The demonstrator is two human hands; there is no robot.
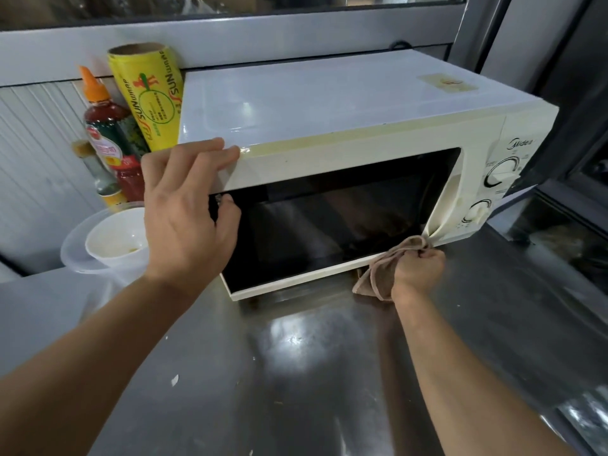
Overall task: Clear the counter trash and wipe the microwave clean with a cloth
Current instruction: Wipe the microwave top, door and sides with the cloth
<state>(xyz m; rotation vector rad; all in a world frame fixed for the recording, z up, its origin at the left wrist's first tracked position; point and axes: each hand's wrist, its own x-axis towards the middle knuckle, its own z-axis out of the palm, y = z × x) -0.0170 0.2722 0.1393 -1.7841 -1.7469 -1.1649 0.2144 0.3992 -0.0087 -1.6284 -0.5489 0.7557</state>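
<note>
Microwave (345, 126) sits at the twelve o'clock end of my steel counter (296, 373), door closed, and I judge I'm partway through the wiping: its top looks glossy, but a yellowish band runs along the upper front edge and the control panel at three o'clock looks unwiped. I see no obvious trash on the counter, only a few pale specks near six o'clock, so that part seems mostly done. At nine o'clock a white bowl (115, 235) with residue sits in a clear plastic container (75, 255), beside sauce bottles (105, 126) and a yellow wrap roll (151, 97)

My left hand (187, 212) braces the microwave's top-left front corner, fingers nearly straight on the top edge, thumb against the door. My right hand (418, 268) is fisted tight around the beige cloth (378, 274), pressing it against the door's lower right corner, by the handle
</note>
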